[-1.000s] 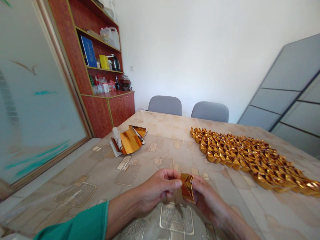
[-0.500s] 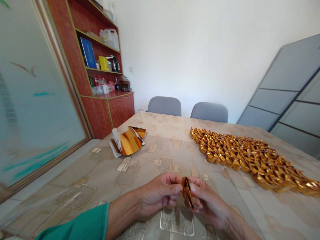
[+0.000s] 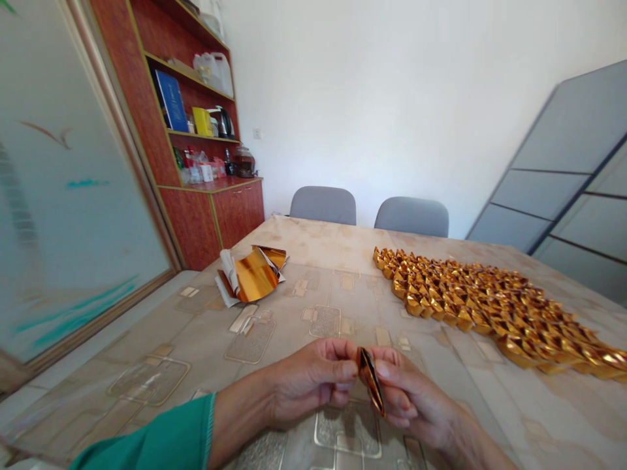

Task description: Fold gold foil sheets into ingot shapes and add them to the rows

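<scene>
A small folded piece of gold foil paper [image 3: 371,382] is pinched between both my hands just above the table. My left hand [image 3: 306,378] grips its left side with thumb and fingers closed. My right hand [image 3: 414,405] holds its right side, fingers curled behind it. The paper is pressed nearly flat and seen edge-on. A green sleeve [image 3: 161,440] covers my left forearm.
A large spread of several folded gold paper ingots [image 3: 490,307] lies on the table's right half. A stack of gold foil sheets [image 3: 252,274] sits at the left. The patterned tablecloth [image 3: 196,326] covers the table; two grey chairs [image 3: 367,212] stand beyond; a wooden cabinet [image 3: 206,163] at left.
The gold paper, open and showing its face a second ago, has been folded shut and now sits edge-on between my hands, which have closed together.
</scene>
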`<state>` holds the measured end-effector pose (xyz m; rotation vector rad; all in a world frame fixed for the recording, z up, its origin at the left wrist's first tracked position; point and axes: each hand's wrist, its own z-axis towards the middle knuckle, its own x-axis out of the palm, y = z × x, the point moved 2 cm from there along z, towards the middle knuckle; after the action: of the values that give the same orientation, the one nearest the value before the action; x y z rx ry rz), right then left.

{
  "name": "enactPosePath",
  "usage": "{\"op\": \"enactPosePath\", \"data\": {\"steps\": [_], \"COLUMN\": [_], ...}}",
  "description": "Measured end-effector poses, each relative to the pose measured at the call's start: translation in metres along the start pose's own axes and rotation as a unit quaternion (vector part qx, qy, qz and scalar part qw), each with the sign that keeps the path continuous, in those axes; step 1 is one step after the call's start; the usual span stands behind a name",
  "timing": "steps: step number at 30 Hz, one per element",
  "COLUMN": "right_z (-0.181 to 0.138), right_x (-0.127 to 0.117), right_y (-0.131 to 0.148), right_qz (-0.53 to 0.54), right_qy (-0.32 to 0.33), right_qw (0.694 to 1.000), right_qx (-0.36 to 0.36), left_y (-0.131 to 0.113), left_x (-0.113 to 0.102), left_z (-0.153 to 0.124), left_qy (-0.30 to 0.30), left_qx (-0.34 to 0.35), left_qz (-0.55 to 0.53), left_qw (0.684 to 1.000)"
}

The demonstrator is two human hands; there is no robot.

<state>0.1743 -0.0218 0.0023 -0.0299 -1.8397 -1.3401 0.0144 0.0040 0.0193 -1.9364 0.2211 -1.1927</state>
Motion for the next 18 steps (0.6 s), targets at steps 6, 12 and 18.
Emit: {"op": "enactPosePath", "data": {"steps": [6,12,18], "right_z": [-0.0006,-0.0011,-0.0015], "right_x": [-0.0008,0.0029,0.0008], "right_y": [0.0017,0.0015,-0.0002], "right_qz": [0.018,-0.004,-0.011], "right_qy": [0.015,0.011,0.019], "right_qw": [1.000,1.000,1.000], "right_qx": [-0.015,-0.022,-0.001], "left_y": [0.0007,0.0000,0.0024], "left_x": [0.0021,0.0016,0.0022], "left_z": [-0.0003,-0.0005,0.0003], "left_qy": [0.026,0.017,0.028], "left_qx": [0.005,0.002,0.002], "left_qz": [-0.004,0.011,0.020], "left_qw": [1.000,1.000,0.999]}}
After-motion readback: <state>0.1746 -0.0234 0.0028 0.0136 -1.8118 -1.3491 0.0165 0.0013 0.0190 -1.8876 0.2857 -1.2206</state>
